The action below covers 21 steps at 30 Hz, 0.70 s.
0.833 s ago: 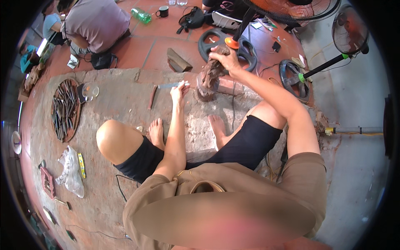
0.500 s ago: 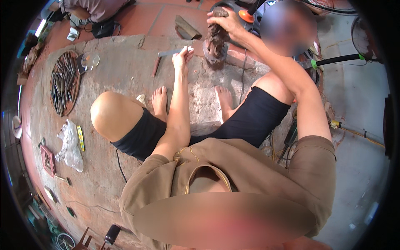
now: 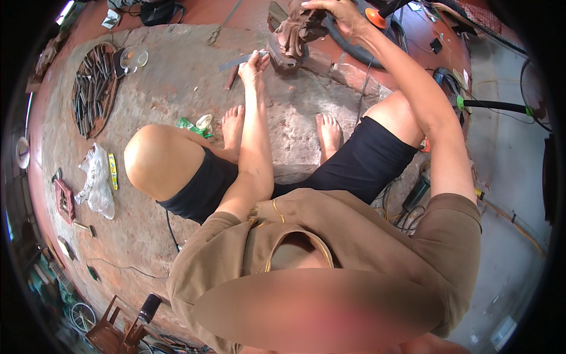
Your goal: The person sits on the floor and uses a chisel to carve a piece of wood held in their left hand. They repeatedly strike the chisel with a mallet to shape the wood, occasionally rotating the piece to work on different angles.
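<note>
The right hand (image 3: 339,15) still holds the brown wood carving (image 3: 300,26) at twelve o'clock, and the left hand (image 3: 254,62) has now closed on the flat metal ruler (image 3: 239,61) beside it.

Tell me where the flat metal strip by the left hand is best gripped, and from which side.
Probably at its near end, where the left hand already meets the flat metal strip. It lies flat on the stone slab, long and thin, so pinching its two long edges from above seems easiest. Its far end points away to the left. The right hand rests on the carved wooden piece.
</note>
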Each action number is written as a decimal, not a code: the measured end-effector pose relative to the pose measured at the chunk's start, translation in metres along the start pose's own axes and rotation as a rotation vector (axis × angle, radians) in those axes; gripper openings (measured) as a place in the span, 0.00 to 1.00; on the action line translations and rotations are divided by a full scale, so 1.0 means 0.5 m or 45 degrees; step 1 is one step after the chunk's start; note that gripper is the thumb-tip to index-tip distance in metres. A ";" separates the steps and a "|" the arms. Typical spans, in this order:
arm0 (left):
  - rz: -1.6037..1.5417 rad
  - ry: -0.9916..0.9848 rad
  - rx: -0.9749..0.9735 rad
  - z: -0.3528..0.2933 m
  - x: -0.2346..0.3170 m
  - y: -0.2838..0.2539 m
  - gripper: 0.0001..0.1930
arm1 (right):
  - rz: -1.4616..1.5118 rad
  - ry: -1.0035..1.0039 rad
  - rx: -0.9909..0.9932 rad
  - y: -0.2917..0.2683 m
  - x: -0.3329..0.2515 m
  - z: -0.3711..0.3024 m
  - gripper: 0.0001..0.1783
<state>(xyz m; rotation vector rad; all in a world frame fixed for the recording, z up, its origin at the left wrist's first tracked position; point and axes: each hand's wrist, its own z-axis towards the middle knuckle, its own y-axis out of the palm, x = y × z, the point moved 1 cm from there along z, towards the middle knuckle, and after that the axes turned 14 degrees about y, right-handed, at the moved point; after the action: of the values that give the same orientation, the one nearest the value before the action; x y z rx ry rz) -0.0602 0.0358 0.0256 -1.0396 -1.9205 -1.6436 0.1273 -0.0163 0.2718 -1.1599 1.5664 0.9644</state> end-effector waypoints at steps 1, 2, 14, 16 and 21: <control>-0.001 0.007 -0.014 -0.001 0.001 0.002 0.10 | -0.045 0.009 -0.009 -0.001 0.003 0.002 0.15; -0.004 0.016 -0.024 -0.001 0.002 0.000 0.10 | -0.092 0.019 -0.022 0.005 0.000 -0.001 0.15; 0.206 0.089 -0.186 -0.010 -0.004 0.029 0.12 | -0.119 -0.217 0.029 -0.011 -0.015 0.005 0.19; 0.254 0.124 -0.256 -0.005 -0.014 0.035 0.13 | -0.104 -0.311 0.085 -0.026 -0.023 0.014 0.18; 0.377 0.148 -0.406 -0.006 -0.022 0.040 0.15 | -0.367 -0.319 0.286 -0.064 -0.011 0.033 0.14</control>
<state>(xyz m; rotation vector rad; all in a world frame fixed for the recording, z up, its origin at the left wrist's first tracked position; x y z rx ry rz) -0.0383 0.0306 0.0315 -1.2490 -1.3813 -1.8219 0.1625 -0.0072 0.2711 -1.0287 1.2326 0.6935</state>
